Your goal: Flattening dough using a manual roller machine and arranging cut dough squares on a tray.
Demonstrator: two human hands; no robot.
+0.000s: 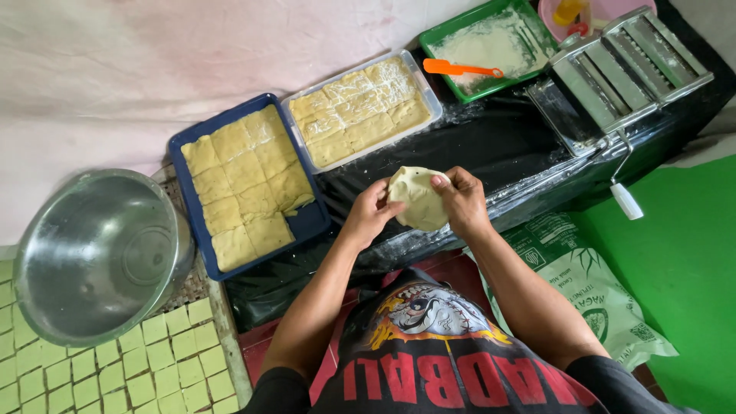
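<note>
Both hands hold one dough piece (418,198) up over the black desk (491,146), in front of your chest. Left hand (370,213) pinches its left edge, fingers curled behind. Right hand (462,198) pinches the right edge, thumb on the front face. So each grip is pressed on the dough, not spread.

To do this well, probably: keep thumbs on the face and fingers behind, press evenly, and work round the rim so the piece thins without tearing. Support the lower edge, since it sags a bit. Stay over the desk so any flour drops there.

Dough look: pale yellow, roughly round, flattened, soft, slightly cupped, with a few small dents on the face. Surface is matte, likely floured.

Around it: blue tray (186,138) of cut dough squares at left, one corner bare. Clear tray (429,92) of floured squares beside it. Green tray (441,27) of flour with an orange scraper (460,69). Metal roller machine (629,65) at right, well apart from the hands. Steel bowl (96,253) at far left. Small cut squares (153,360) lie on the floor below the bowl.
</note>
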